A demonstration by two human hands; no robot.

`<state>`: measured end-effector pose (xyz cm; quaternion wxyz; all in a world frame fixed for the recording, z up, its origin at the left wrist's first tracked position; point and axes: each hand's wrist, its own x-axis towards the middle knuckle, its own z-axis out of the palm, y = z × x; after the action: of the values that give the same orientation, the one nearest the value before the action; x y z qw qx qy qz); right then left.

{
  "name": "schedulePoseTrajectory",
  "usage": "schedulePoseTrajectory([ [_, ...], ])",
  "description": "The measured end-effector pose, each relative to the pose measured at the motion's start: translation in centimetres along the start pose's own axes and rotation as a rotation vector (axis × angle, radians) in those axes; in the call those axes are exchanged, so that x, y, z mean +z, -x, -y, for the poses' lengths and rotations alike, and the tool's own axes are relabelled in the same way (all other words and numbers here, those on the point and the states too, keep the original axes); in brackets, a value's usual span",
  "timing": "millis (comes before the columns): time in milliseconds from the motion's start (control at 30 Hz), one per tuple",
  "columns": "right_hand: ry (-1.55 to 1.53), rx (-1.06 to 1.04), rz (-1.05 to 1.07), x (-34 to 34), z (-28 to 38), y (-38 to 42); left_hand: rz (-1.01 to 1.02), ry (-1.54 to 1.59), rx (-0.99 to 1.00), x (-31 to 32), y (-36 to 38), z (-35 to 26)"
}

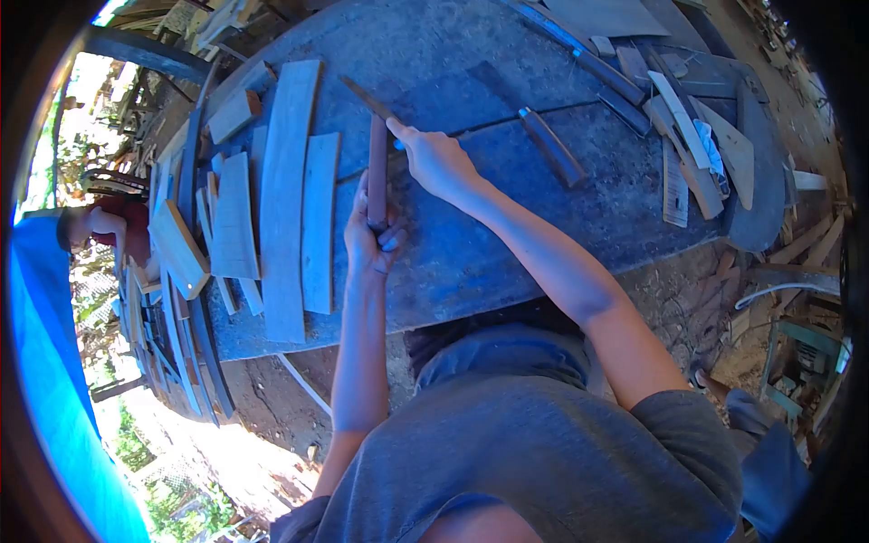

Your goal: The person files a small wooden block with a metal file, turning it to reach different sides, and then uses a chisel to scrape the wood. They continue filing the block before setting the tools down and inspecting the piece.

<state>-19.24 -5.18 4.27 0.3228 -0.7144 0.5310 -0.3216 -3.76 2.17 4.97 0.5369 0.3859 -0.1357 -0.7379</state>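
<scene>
My left hand (369, 237) is wrapped round the lower end of a reddish-brown wooden piece (377, 167), which stands roughly lengthwise away from me above the worktable (471, 244). My right hand (434, 158) grips a thin, flat tool (363, 95) that points to the upper left. The tool crosses close to the far end of the wooden piece; whether they touch is unclear. The tool's handle is hidden in my right hand. A dark-handled tool (552, 147) lies on the table to the right of my right hand.
Long boards (290, 199) and a thick block (179, 249) lie on the left. More tools (611, 77) and wood pieces (683, 118) are at the upper right. One person (113, 226) is at the far left, another person's leg (769, 452) at the lower right, near a green machine (806, 357).
</scene>
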Motion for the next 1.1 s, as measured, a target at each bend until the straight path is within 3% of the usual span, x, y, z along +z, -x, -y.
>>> schedulePoseTrajectory([
  [100, 0.099, -0.112, 0.017, -0.6, 2.1, 4.4, -0.025, 0.028, 0.01, 0.3, 0.1, -0.1],
  [200, 0.085, -0.077, 0.113, -1.2, 2.7, 6.6, -0.035, 0.03, -0.01, 0.0, -0.3, -0.3],
  [300, -0.013, -0.076, 0.023, 0.3, -0.8, 1.9, 0.056, 0.03, 0.012, -0.4, 0.1, -0.1],
  [367, 0.066, 0.01, -0.026, 0.4, -2.0, -2.0, -0.093, 0.016, -0.059, -0.3, 0.5, -0.3],
  [433, 0.054, -0.012, -0.068, -0.4, -2.6, -2.1, -0.04, -0.005, -0.009, -0.4, 0.9, -0.4],
  [500, 0.043, -0.022, -0.078, -1.7, -3.7, -1.3, 0.06, 0.251, -0.099, -1.9, 0.9, 0.2],
  [600, 0.256, 0.033, -0.109, -4.5, -4.4, -0.4, 0.112, 0.361, -0.203, -2.9, 1.3, 0.4],
  [667, 0.71, -0.205, -0.25, -5.5, -4.5, 0.4, 0.136, 0.379, -0.277, -3.4, 1.3, 0.6],
  [700, 0.715, -0.202, -0.251, -5.6, -4.1, 0.3, 0.217, 0.301, -0.274, -3.3, 1.7, 0.7],
  [767, 0.492, -0.391, -0.359, -5.1, -3.4, 0.2, 0.291, 0.224, -0.278, -3.3, 2.1, 0.7],
  [800, 0.492, -0.385, -0.356, -5.2, -2.6, 0.5, 0.386, 0.176, -0.285, -3.4, 2.2, 0.6],
  [867, -0.497, 0.143, 0.267, -5.6, -0.8, 1.3, 0.478, 0.13, -0.288, -3.0, 2.5, 0.2],
  [967, -0.738, 0.247, 0.341, -5.9, -0.6, 3.1, 0.498, 0.112, -0.219, -2.2, 3.1, -0.7],
  [1033, -0.808, 0.286, 0.31, -5.1, -1.0, 4.2, 0.389, 0.263, 0.026, -2.3, 3.2, -0.4],
  [1100, -0.875, 0.326, 0.27, -4.2, -1.2, 5.7, 0.346, 0.264, 0.076, -3.4, 1.8, 0.5],
])
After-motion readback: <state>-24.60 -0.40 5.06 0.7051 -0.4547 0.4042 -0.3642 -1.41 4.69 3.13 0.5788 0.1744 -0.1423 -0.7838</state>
